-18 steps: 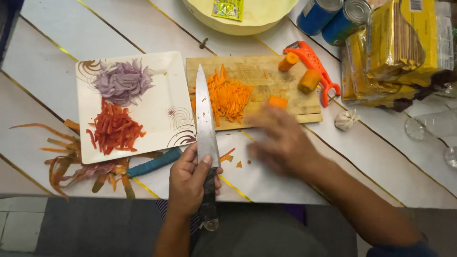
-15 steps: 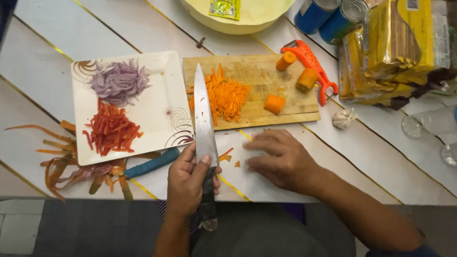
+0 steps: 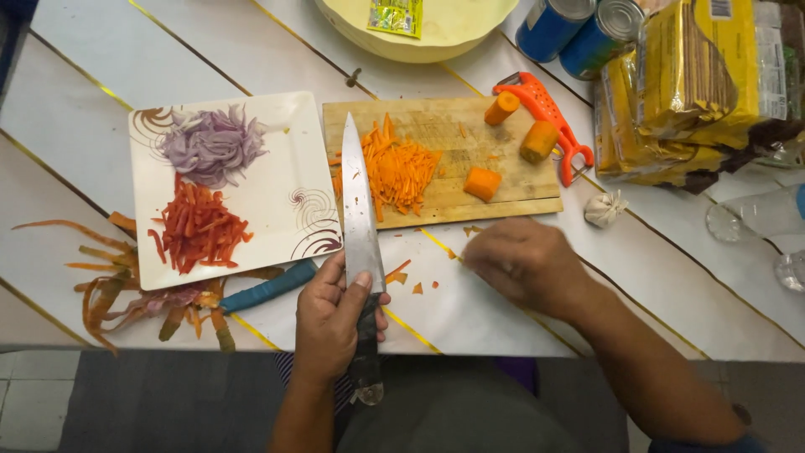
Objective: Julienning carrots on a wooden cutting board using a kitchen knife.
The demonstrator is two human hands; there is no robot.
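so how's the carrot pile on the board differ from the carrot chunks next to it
The carrot pile is cut into thin matchsticks; the carrot chunks are thick uncut pieces. The pile sits heaped at the left of the board, by the knife blade; the chunks lie apart from each other at the right, two near the orange peeler. Both are orange.
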